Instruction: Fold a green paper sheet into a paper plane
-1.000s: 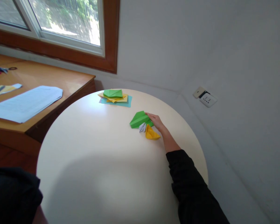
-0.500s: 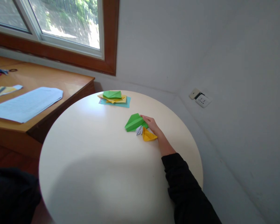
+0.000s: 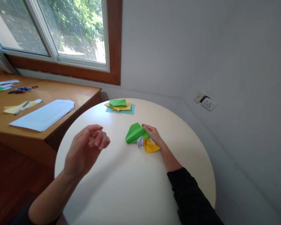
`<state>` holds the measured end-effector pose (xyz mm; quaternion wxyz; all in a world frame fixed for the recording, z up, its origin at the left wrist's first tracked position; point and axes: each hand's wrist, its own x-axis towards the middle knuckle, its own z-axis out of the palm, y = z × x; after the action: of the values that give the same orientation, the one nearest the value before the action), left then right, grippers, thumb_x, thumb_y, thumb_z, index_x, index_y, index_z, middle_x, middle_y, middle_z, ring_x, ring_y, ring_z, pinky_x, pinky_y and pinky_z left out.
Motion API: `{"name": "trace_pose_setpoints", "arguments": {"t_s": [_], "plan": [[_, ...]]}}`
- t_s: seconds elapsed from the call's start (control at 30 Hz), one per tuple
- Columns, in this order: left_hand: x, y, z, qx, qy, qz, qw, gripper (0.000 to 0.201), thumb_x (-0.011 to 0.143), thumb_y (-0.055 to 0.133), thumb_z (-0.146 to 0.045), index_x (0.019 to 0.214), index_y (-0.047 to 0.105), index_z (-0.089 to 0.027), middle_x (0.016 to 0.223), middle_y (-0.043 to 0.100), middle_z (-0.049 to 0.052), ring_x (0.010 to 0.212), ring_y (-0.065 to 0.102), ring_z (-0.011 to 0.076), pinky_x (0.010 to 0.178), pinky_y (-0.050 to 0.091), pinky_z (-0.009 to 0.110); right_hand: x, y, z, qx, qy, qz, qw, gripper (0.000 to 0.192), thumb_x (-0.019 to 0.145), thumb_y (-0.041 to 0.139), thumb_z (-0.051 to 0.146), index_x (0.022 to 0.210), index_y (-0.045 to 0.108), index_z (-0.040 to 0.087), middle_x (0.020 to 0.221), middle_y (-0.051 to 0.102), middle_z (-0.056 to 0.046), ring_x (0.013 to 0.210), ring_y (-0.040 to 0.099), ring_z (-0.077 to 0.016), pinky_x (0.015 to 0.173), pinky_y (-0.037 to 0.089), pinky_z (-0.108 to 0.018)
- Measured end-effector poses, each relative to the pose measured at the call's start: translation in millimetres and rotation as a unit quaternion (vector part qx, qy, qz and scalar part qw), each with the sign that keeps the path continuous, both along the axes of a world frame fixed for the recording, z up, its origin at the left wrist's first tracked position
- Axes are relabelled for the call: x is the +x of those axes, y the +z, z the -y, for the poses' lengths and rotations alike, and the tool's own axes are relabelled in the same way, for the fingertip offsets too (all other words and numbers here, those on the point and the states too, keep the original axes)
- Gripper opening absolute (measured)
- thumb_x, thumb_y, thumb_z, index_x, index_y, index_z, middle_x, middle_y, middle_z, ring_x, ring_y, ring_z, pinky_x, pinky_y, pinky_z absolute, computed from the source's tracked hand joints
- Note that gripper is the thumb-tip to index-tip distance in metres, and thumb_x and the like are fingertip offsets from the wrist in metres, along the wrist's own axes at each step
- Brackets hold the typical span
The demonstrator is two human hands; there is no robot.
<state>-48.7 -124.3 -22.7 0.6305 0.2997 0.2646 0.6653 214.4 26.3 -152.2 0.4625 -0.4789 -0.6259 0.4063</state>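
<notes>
fingers (image 3: pixel 100 140) of the left hand (image 3: pixel 85 151) curl loosely, holding nothing, above the round table (image 3: pixel 121 187); right of it, the right hand (image 3: pixel 153 136) rests fingertips on a green paper plane (image 3: pixel 134 133) mid-table.

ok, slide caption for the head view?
Right hand on green paper plane beside yellow boat; left hand raised, empty.

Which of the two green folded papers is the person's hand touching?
The green folded paper in the middle of the round table, under the right hand, beside yellow and white pieces. The other green one tops the far stack, untouched.
</notes>
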Motion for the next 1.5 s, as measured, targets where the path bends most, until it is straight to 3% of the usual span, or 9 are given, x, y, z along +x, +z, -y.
{"name": "trace_pose_setpoints", "arguments": {"t_s": [0.4, 0.63, 0.77, 0.83, 0.97, 1.1, 1.23, 1.37, 1.5], "plan": [[6, -27.9, -45, -0.039, -0.134, 0.065, 0.988, 0.016, 0.068, 0.070, -0.025, 0.062, 0.058, -0.014, 0.062, 0.050, -0.001, 0.058, 0.051, 0.0087, 0.061, 0.050, 0.023, 23, -14.8, 9, -0.021, -0.066, -0.170, 0.983, 0.050, 0.070, 0.061, 0.054, 0.104, 0.065, 0.017, 0.121, 0.060, -0.013, 0.118, 0.051, -0.0253, 0.104, 0.035, -0.042], [6, -56.0, -65, -0.002, -0.103, -0.157, 0.982, 0.021, 0.071, 0.069, -0.034, 0.069, 0.064, -0.014, 0.082, 0.065, 0.006, 0.090, 0.060, 0.0184, 0.096, 0.041, 0.035, 33, -19.3, 58, -0.009, -0.086, -0.090, 0.992, 0.062, 0.079, 0.050, 0.055, 0.132, 0.042, 0.025, 0.142, 0.037, -0.006, 0.134, 0.028, -0.0227, 0.110, 0.025, -0.041], [12, -79.6, -72, 0.062, -0.101, -0.427, 0.897, 0.043, 0.079, 0.054, -0.048, 0.110, 0.060, -0.019, 0.134, 0.046, 0.011, 0.128, 0.036, 0.0268, 0.109, 0.023, 0.044, 20, -17.7, 80, -0.005, -0.099, -0.033, 0.995, 0.065, 0.082, 0.044, 0.054, 0.138, 0.032, 0.024, 0.146, 0.030, -0.005, 0.137, 0.021, -0.0233, 0.111, 0.020, -0.042], [21, -92.5, -73, 0.119, -0.117, -0.521, 0.837, 0.067, 0.079, 0.053, -0.050, 0.137, 0.032, -0.025, 0.147, 0.025, 0.008, 0.136, 0.020, 0.0256, 0.111, 0.013, 0.047, 8, -16.6, 83, 0.000, -0.108, -0.013, 0.994, 0.065, 0.084, 0.039, 0.053, 0.141, 0.025, 0.025, 0.148, 0.025, -0.004, 0.137, 0.018, -0.0226, 0.111, 0.019, -0.043], [43, -113.9, -80, 0.167, -0.136, -0.607, 0.765, 0.090, 0.075, 0.057, -0.050, 0.143, 0.003, -0.027, 0.151, 0.009, 0.008, 0.138, 0.002, 0.0303, 0.108, 0.002, 0.057, -25, -15.1, 74, 0.004, -0.082, -0.034, 0.996, 0.065, 0.086, 0.036, 0.049, 0.143, 0.013, 0.029, 0.151, 0.018, -0.001, 0.138, 0.016, -0.0233, 0.110, 0.021, -0.046], [52, -119.0, -99, 0.161, -0.096, -0.611, 0.769, 0.084, 0.079, 0.049, -0.050, 0.144, 0.004, -0.021, 0.150, 0.014, 0.013, 0.138, 0.011, 0.0287, 0.110, 0.010, 0.051, -54, -8.0, 58, -0.004, -0.026, -0.038, 0.999, 0.065, 0.087, 0.034, 0.045, 0.144, 0.011, 0.026, 0.146, 0.030, -0.003, 0.137, 0.020, -0.0229, 0.107, 0.028, -0.042], [30, -113.2, -112, 0.178, -0.038, -0.622, 0.761, 0.080, 0.082, 0.041, -0.053, 0.143, 0.005, -0.015, 0.150, 0.014, 0.014, 0.137, 0.015, 0.0253, 0.111, 0.016, 0.041, -48, 4.7, 50, 0.012, -0.013, 0.001, 1.000, 0.065, 0.086, 0.032, 0.053, 0.143, 0.019, 0.023, 0.146, 0.030, -0.004, 0.136, 0.024, -0.0219, 0.107, 0.028, -0.039], [-7, -120.0, -107, 0.148, -0.045, -0.727, 0.669, 0.082, 0.081, 0.037, -0.061, 0.143, 0.008, -0.016, 0.149, 0.016, 0.016, 0.138, 0.010, 0.0295, 0.110, 0.010, 0.051, -11, 6.5, 62, 0.076, 0.014, 0.162, 0.984, 0.067, 0.080, 0.048, 0.054, 0.138, 0.032, 0.026, 0.147, 0.028, -0.005, 0.137, 0.018, -0.0228, 0.112, 0.015, -0.044], [-19, -138.9, -94, 0.135, -0.078, -0.806, 0.571, 0.084, 0.079, 0.035, -0.066, 0.142, 0.018, -0.013, 0.147, 0.018, 0.019, 0.137, 0.012, 0.0315, 0.109, 0.006, 0.053, 4, -8.1, 84, 0.059, 0.055, 0.307, 0.948, 0.080, 0.073, 0.056, 0.057, 0.141, 0.026, 0.026, 0.148, 0.024, -0.008, 0.138, 0.014, -0.0261, 0.111, 0.009, -0.049]]}}
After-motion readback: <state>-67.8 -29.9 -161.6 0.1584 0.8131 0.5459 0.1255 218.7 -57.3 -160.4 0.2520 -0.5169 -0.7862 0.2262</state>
